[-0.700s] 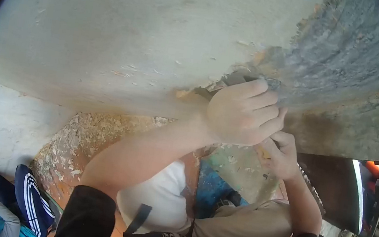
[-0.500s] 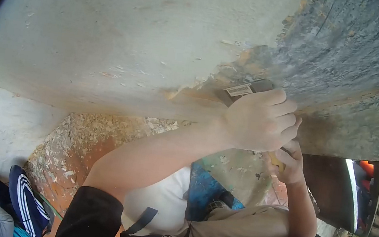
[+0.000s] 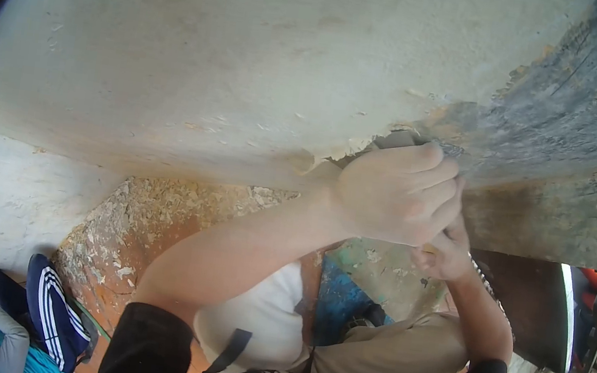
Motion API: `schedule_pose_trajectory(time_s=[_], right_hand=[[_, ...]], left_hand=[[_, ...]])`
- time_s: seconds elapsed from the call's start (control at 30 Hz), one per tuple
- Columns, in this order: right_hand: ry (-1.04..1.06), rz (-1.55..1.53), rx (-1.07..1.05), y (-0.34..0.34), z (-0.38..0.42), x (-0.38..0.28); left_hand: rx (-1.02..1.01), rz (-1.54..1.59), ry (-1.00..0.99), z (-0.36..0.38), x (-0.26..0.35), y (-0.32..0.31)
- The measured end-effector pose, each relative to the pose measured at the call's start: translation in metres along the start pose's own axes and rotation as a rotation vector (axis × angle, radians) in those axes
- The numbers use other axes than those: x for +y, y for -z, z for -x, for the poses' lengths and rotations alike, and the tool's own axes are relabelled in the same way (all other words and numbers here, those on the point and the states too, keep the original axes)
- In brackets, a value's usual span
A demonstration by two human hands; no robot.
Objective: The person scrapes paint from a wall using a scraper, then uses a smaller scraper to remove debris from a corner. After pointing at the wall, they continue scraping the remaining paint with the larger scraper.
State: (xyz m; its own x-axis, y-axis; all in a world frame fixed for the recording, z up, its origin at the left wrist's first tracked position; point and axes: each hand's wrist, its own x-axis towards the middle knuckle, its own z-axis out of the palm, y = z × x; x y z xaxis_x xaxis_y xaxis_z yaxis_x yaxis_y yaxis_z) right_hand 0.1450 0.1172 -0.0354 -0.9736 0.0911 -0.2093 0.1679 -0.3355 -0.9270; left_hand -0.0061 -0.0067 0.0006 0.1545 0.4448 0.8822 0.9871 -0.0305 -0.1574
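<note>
My left hand is pressed flat-fisted over the grey blade of a scraper, holding it against the wall. The blade's edge sits where the white paint meets the scraped grey patch. Just below it, my right hand is closed round the scraper's yellowish handle, which is mostly hidden by both hands. Ragged paint edges curl beside the blade.
Paint flakes litter the orange floor by the wall's foot. Another person in dark striped trousers crouches at the lower left. My knees in beige trousers are below the hands. A dark opening and greenery lie at the right.
The scraper's blade, showing its barcode label half a second ago, is again covered by my left hand. Both hands have shifted slightly along the paint edge.
</note>
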Motion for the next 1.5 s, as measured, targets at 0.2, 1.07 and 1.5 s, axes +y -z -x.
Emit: schedule_pose_trajectory(time_s=[0.2,1.07,1.5], right_hand=[[0.108,0.269,0.091,0.04,0.031,-0.014],[-0.081,0.172,-0.062,-0.026,0.011,-0.052],[-0.139,0.143,0.041,-0.023,0.037,-0.059]], left_hand=[[0.107,0.113,0.048,-0.024,0.019,-0.036],[0.149,0.057,0.045,-0.017,-0.01,0.026],[0.184,0.139,0.098,-0.024,0.007,0.011]])
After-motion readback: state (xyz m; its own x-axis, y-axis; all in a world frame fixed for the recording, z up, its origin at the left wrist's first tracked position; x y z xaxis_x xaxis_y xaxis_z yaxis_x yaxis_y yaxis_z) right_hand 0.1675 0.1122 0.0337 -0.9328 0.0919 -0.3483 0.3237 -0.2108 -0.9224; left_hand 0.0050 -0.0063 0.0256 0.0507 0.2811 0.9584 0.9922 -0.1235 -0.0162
